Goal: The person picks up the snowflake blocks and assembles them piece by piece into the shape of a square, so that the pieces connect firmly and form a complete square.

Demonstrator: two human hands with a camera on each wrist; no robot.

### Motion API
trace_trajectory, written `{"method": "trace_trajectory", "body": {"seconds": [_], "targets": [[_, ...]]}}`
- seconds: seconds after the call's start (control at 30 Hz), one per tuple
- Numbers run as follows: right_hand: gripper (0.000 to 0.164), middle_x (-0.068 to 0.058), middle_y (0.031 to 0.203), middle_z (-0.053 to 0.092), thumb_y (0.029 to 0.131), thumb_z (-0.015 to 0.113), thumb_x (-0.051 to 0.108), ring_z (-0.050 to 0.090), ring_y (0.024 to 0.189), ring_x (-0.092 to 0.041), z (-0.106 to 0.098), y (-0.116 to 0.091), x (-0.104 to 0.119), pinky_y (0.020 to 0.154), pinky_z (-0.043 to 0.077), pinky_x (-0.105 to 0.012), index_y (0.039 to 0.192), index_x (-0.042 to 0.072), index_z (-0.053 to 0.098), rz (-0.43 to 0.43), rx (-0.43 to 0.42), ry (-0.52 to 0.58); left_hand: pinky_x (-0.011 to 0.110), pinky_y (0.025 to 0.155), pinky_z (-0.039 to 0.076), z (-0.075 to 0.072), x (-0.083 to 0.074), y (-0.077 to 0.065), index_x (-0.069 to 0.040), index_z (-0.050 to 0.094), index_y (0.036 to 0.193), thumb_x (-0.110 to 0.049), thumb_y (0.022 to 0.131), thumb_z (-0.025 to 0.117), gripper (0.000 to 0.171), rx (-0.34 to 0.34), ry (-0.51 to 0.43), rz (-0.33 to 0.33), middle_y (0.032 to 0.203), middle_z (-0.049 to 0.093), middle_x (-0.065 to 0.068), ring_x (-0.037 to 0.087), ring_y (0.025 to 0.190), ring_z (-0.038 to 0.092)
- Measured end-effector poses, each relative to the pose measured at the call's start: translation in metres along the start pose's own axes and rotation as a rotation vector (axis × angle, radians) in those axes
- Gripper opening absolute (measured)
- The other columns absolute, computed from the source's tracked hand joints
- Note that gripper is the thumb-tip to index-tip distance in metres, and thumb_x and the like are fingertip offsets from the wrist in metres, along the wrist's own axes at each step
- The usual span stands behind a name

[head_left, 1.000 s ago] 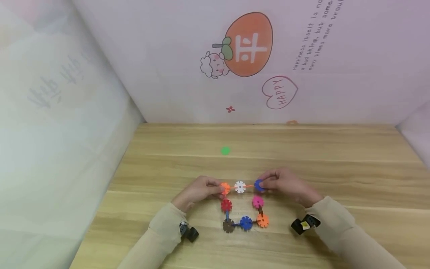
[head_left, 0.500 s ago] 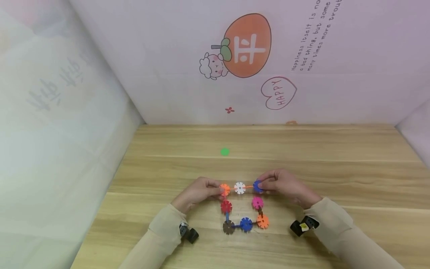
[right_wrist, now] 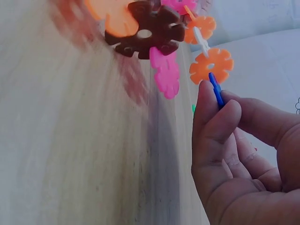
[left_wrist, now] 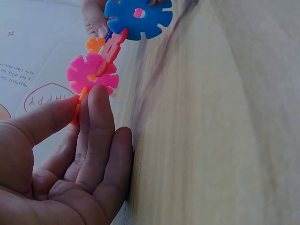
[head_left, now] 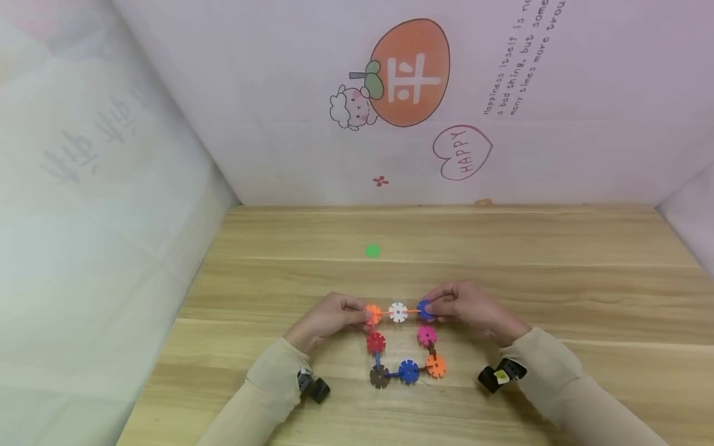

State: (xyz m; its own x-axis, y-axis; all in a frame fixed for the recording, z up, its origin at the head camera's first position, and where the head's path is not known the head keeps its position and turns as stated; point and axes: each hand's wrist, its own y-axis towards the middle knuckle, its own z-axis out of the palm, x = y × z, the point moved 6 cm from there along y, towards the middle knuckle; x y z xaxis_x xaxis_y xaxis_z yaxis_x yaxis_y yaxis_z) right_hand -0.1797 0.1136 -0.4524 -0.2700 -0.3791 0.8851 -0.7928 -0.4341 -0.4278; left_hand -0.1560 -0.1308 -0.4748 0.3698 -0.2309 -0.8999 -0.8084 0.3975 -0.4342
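Notched plastic snowflake discs, slotted together edge to edge, form a roughly square loop in the middle of the head view. My left hand (head_left: pixel 334 316) pinches the orange disc (left_wrist: pixel 81 101) at the far left corner between thumb and fingers. With thumb and fingertips my right hand (head_left: pixel 474 310) grips the blue disc (right_wrist: pixel 215 90) at the far right corner. A white disc (head_left: pixel 398 312) lies between these corners. In the right wrist view a pink disc (right_wrist: pixel 166 77), slotted into a brown disc (right_wrist: pixel 161 33), ends apart from the gripped blue disc.
A red disc (head_left: pixel 376 342) and a dark brown disc (head_left: pixel 380 376) make up the loop's left side. Along the near side are a blue disc (head_left: pixel 409 371) and an orange disc (head_left: pixel 436 366). A green dot (head_left: pixel 372 251) marks the wooden table (head_left: pixel 268 248); printed sheets wall it in.
My right hand has shifted slightly left with the blue disc, bringing it closer above the pink disc. The left hand keeps its hold on the orange disc, nearly still.
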Motion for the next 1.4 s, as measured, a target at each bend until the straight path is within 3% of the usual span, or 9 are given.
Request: {"method": "trace_trajectory", "body": {"seconds": [0.47,0.73,1.0,1.23,1.4], "targets": [[0.027,-0.007,0.101,0.076,0.092,0.069,0.017,0.069,0.090,-0.017,0.003,0.004,0.006,0.082,0.058,-0.032,0.114,0.002,0.068,0.025,-0.057,-0.051,0.030,0.083,0.060,-0.008,-0.001,0.001,0.002,0.073,0.103,-0.006,0.091,0.067,0.016,-0.063,0.041,-0.036,0.089,0.075,0.008,0.013,0.078,0.071],[0.026,-0.006,0.097,0.075,0.092,0.069,0.017,0.068,0.088,-0.018,-0.001,0.007,0.010,0.080,0.058,-0.032,0.113,0.001,0.068,0.014,-0.038,-0.041,0.032,0.088,0.059,-0.009,-0.006,0.002,0.002,0.072,0.106,-0.007,0.093,0.066,0.017,-0.027,0.015,-0.013,0.091,0.076,0.011,0.018,0.083,0.073],[0.040,-0.011,0.111,0.071,0.100,0.058,0.028,0.068,0.096,-0.019,-0.011,0.010,0.009,0.087,0.058,-0.032,0.124,-0.003,0.061,-0.033,0.023,-0.055,0.033,0.089,0.059,-0.010,-0.006,0.003,0.001,0.073,0.104,-0.007,0.092,0.067,0.016,-0.004,-0.021,-0.016,0.092,0.076,0.011,0.019,0.084,0.074],[0.037,-0.009,0.113,0.070,0.099,0.060,0.031,0.065,0.102,-0.022,-0.025,0.027,0.024,0.093,0.056,-0.039,0.124,0.004,0.063,-0.098,-0.042,-0.302,0.032,0.090,0.058,-0.010,-0.003,0.001,-0.001,0.073,0.105,-0.008,0.093,0.066,0.016,-0.007,0.001,-0.030,0.093,0.076,0.010,0.018,0.086,0.073],[0.036,-0.013,0.111,0.070,0.097,0.062,0.025,0.067,0.098,-0.023,-0.021,0.051,0.041,0.091,0.056,-0.042,0.123,0.001,0.063,-0.131,-0.085,-0.453,0.031,0.090,0.058,-0.005,0.002,0.001,-0.001,0.074,0.105,-0.010,0.092,0.068,0.016,0.011,0.034,-0.018,0.093,0.076,0.010,0.017,0.086,0.073]]}}
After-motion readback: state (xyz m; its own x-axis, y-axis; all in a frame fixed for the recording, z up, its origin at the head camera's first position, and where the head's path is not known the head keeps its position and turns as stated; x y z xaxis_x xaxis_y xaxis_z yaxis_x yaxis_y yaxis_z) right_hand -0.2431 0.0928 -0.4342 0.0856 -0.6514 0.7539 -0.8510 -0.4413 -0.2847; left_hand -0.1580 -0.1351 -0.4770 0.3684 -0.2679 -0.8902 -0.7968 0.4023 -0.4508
